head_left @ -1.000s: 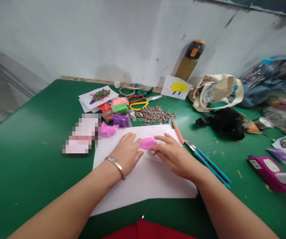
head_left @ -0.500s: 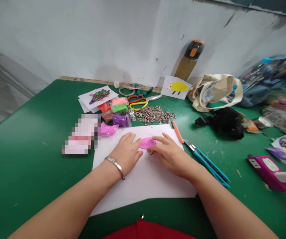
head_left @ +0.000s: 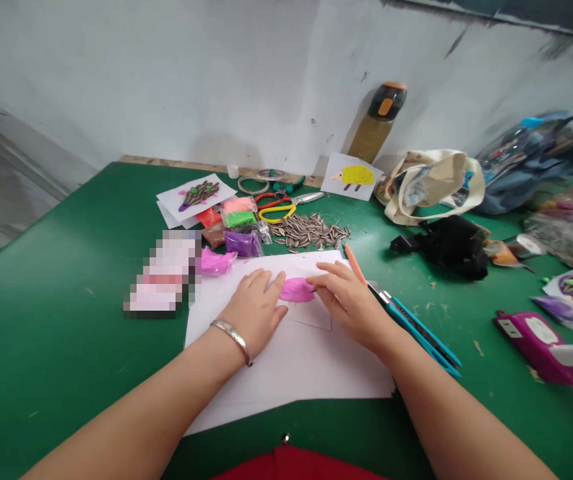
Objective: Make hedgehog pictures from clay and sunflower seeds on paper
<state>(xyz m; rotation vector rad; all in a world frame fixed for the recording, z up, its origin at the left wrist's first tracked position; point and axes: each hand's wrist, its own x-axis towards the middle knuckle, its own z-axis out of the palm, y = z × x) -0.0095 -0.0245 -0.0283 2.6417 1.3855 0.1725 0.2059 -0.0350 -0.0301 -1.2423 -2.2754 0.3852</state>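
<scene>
A flattened oval of pink modelling clay (head_left: 296, 290) lies on a small paper card (head_left: 316, 319), on top of larger white paper (head_left: 266, 380). My left hand (head_left: 256, 303) rests on the paper with fingers apart, its index fingertip at the clay's left edge. At the clay's right end, my right hand (head_left: 346, 300) has its thumb and index finger pinched together. A small dark pointed thing shows at those fingertips, too small to name. Behind the paper lie a pile of striped sunflower seeds (head_left: 311, 231) and a pink clay packet (head_left: 216, 262).
Purple clay (head_left: 242, 243) and other packets lie behind left, near yellow-handled scissors (head_left: 277, 212). A blue utility knife (head_left: 416, 327) and an orange stick (head_left: 355, 262) flank the paper's right side. A yellow hedgehog card (head_left: 351, 176) leans near a bottle (head_left: 375, 123).
My right hand has moved slightly up and right, from the clay's lower edge to its right end, uncovering more of the card. My left hand stays in place.
</scene>
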